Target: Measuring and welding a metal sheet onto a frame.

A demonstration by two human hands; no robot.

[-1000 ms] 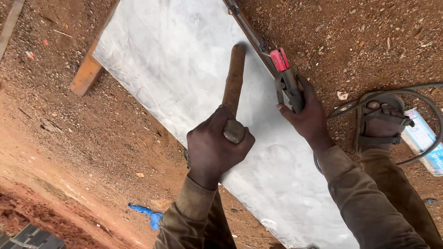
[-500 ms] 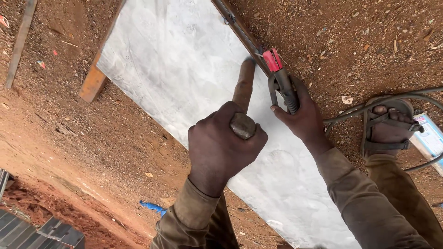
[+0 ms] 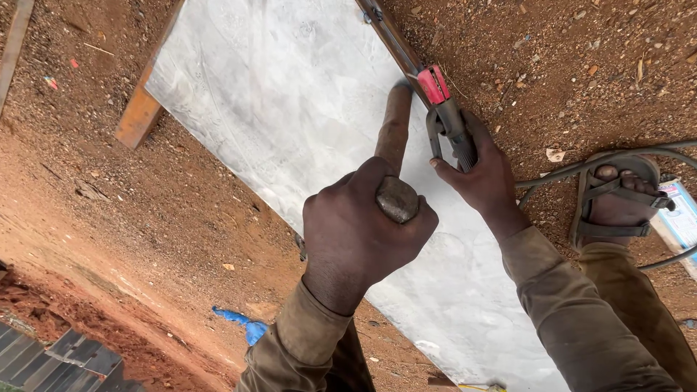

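Observation:
My left hand (image 3: 363,232) is closed around a rusty round metal bar (image 3: 394,131). The bar lies over a large grey metal sheet (image 3: 276,109), and its far end touches the sheet's right edge. My right hand (image 3: 479,170) grips a welding electrode holder (image 3: 446,116) with red jaws. The jaws rest against a rusty frame strip (image 3: 385,33) that runs along that same edge, right beside the bar's tip. Both hands are close together, the left one nearer to me.
Red gravelly dirt surrounds the sheet. A wooden block (image 3: 138,116) sticks out under its left edge. My sandalled foot (image 3: 617,199) stands at the right among dark cables (image 3: 581,163). A blue scrap (image 3: 250,327) and corrugated sheeting (image 3: 65,356) lie at the lower left.
The bar's far end has swung right, toward the sheet's edge, and now meets the strip beside the holder's red jaws. My hands have come closer together.

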